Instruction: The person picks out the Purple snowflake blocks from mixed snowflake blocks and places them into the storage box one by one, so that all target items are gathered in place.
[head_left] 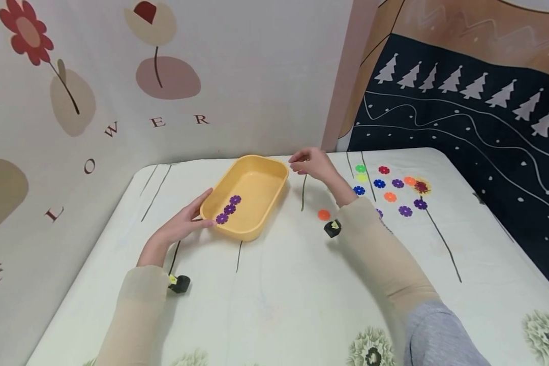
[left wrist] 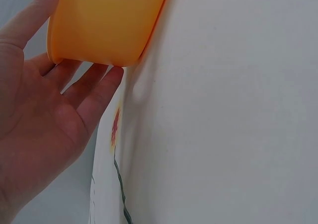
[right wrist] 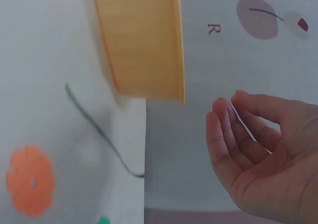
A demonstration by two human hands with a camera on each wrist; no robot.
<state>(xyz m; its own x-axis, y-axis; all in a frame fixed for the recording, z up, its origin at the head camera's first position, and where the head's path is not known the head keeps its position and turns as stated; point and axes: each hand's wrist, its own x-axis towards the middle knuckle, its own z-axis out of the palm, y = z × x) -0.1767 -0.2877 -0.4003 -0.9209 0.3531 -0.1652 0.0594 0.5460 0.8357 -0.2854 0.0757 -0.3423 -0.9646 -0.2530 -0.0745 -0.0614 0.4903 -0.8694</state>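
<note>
A yellow plastic basin [head_left: 267,189] stands near the back of the table. Inside it, three purple flower-shaped discs [head_left: 229,209] lie in a slanting row by the left side. My left hand [head_left: 178,227] holds the basin's near left corner, thumb and fingers spread round it; in the left wrist view the fingertips sit at the basin's [left wrist: 107,28] lower edge. Just beyond the far right corner, my right hand [head_left: 317,163] is raised with its fingers loosely bent. Nothing shows between thumb and fingers of the right hand [right wrist: 263,159] in the right wrist view.
To the right, flower-shaped discs in several colours lie scattered, among them a red one [head_left: 384,170] and a green one [head_left: 360,168]. An orange disc [head_left: 324,215] is under the right forearm. A patterned white cloth [head_left: 274,305] covers the table; a printed wall hanging [head_left: 265,76] rises behind.
</note>
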